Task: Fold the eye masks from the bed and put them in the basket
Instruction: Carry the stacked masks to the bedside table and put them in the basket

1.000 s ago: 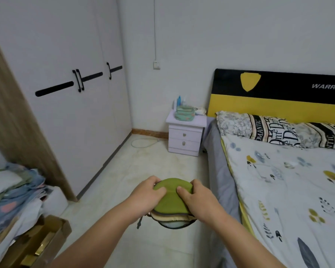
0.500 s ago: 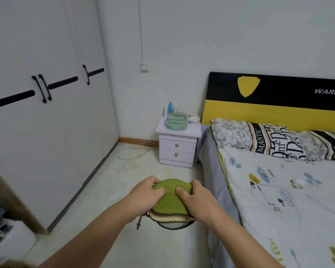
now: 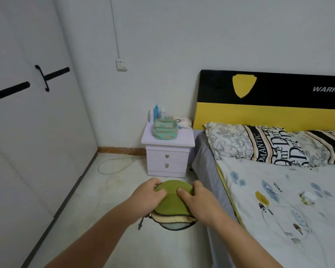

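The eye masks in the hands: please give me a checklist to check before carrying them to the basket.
1. Both hands grip the stack: ok, left hand and right hand clamp the folded eye masks.
2. Stack stays aligned: ok, layers nested.
3. Loose parts: not ok, a strap dangles below.
4. Basket located: ok, on the nightstand.
5. Basket has room: cannot tell.
6. Floor path: not ok, a cable lies there.

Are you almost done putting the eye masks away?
Nearly. The folded eye masks are stacked, green on top, gripped by the left hand and right hand over the floor. No masks show on the bed. Left: dropping them into the green fabric basket on the nightstand.
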`<state>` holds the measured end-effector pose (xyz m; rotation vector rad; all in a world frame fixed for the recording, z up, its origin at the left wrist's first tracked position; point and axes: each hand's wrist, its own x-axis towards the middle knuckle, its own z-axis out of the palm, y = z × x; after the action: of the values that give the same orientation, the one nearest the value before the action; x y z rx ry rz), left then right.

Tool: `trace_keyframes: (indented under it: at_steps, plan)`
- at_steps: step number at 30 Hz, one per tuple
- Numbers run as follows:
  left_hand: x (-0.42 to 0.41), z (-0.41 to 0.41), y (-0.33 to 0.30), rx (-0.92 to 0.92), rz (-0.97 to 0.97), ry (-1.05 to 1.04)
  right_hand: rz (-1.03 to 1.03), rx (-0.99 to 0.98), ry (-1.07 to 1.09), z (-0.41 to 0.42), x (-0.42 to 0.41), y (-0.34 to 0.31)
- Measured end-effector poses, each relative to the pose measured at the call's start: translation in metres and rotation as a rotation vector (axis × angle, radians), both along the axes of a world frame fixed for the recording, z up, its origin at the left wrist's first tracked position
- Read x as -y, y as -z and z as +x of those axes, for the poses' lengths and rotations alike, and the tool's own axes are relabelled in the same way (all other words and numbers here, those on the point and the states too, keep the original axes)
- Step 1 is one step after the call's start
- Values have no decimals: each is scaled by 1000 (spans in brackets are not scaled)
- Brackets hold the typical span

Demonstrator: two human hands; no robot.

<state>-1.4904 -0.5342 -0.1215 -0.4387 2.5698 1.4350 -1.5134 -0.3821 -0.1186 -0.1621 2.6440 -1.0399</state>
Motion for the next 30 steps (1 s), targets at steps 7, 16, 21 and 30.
trace_keyframes:
  at_steps: [7,16,21,30]
  plan:
    - [9,-114,6,-9,7,-24,-30,5,-10,-117,12,7]
    - [14,-247,1,-39,-7,-94,-20,-13,-87,-266,20,3]
    - [31,-313,9,0,-15,-93,-28,18,-97,-328,33,12]
    - [82,-457,23,-3,-8,-33,-35,29,-47,-463,81,22]
